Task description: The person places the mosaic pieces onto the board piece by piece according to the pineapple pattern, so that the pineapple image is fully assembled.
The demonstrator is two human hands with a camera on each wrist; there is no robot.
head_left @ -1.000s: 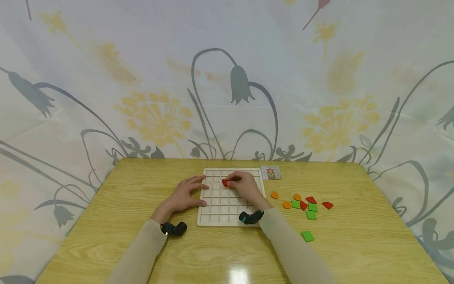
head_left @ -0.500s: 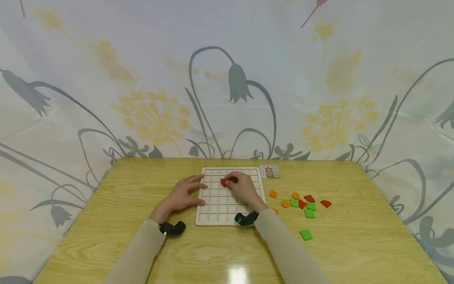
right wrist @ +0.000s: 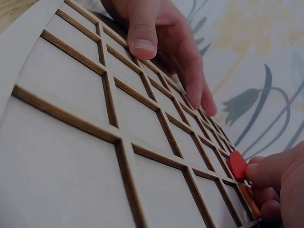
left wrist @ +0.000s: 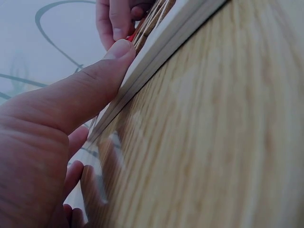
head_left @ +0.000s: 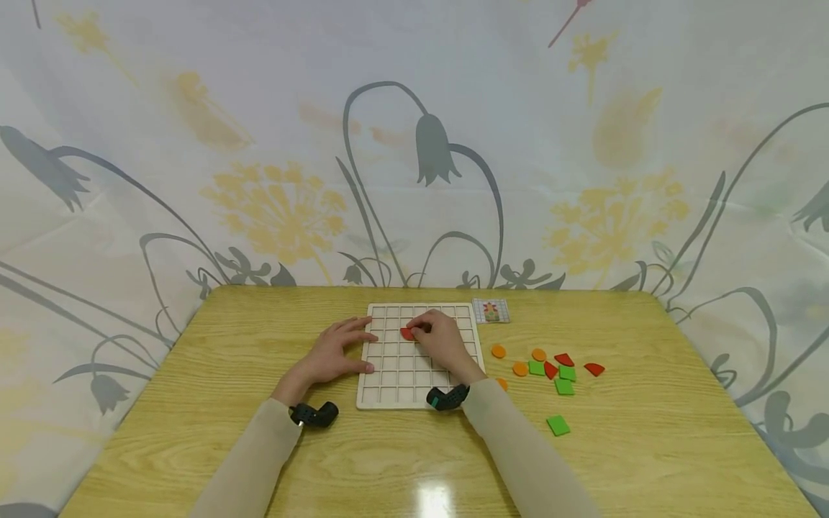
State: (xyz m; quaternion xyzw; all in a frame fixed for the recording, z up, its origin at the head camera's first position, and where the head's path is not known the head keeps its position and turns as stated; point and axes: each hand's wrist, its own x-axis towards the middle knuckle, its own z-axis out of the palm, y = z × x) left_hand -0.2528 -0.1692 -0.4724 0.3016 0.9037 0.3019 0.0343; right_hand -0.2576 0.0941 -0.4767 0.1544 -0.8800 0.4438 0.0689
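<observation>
A red piece [head_left: 406, 334] is pinched right here between the thumb and fingers of the right hand [head_left: 444, 341], held tilted at the cells in the far half of the gridded board [head_left: 391, 377]; whether the cell floor is touched cannot be told. Just beside it, under those fingers, an orange piece [right wrist: 249, 201] is glimpsed in the right wrist view. Over at the left rim, the board is touched by the left hand [head_left: 332, 354], its fingers spread well apart, nothing gripped, the thumb laid on the edge. By the far right corner, a small card [head_left: 491, 311] printed with a grid and a coloured figure is seen. Out to the right, scattered on the tabletop [head_left: 660, 432], are orange discs [head_left: 499, 351], one partly hidden by a sleeve [head_left: 512, 432], three red wedges [head_left: 594, 369] and four green squares [head_left: 558, 425], one set apart nearer the camera.
</observation>
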